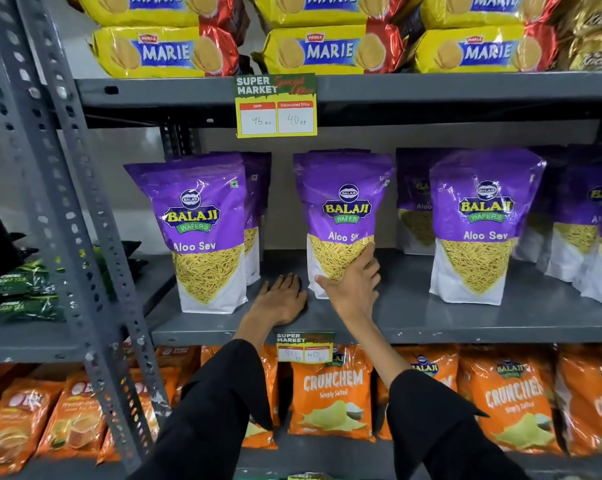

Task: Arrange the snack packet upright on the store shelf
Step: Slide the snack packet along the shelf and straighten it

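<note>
Right fingers (pixel 363 261): spread and pressed on the packet's lower front, thumb at its left bottom corner, likely steadying it.
Right hand (pixel 353 284): grasping the snack packet.
Left hand (pixel 279 299): flat, released, palm down on the shelf (pixel 414 317) near its front edge, probably bracing.
Snack packet (pixel 341 216): purple and white Aloo Sev pouch, upright mid-shelf, between two matching pouches.
</note>
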Tool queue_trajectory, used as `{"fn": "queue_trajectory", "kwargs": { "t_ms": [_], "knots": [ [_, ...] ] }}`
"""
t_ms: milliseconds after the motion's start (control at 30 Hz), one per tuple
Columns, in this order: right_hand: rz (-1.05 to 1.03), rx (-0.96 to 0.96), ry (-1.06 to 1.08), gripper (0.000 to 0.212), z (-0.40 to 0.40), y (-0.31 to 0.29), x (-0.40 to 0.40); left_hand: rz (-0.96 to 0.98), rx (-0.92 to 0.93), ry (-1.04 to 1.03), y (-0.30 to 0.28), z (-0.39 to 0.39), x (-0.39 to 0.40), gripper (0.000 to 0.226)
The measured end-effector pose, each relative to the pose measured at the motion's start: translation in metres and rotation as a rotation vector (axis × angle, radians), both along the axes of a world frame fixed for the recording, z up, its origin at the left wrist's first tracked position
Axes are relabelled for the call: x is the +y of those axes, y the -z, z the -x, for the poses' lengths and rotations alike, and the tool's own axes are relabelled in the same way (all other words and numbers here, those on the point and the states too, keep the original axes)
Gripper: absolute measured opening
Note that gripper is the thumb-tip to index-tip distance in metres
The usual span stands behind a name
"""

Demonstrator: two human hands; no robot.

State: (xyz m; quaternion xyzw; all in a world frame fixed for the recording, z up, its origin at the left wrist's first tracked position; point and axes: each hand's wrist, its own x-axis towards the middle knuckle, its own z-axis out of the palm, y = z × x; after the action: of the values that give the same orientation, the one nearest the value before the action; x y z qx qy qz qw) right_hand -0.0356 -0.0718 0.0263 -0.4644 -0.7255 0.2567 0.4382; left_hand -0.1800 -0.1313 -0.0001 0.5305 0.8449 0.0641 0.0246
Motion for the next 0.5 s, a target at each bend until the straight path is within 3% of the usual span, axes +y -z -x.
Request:
{"fn": "queue_trajectory", "kwargs": {
  "t_ms": [500],
  "knots": [
    [-0.061,-0.018,0.037,0.127,-0.037,0.010,-0.047,0.017,0.004,0.008,-0.004,-0.002,-0.004,0.064]
  ]
}}
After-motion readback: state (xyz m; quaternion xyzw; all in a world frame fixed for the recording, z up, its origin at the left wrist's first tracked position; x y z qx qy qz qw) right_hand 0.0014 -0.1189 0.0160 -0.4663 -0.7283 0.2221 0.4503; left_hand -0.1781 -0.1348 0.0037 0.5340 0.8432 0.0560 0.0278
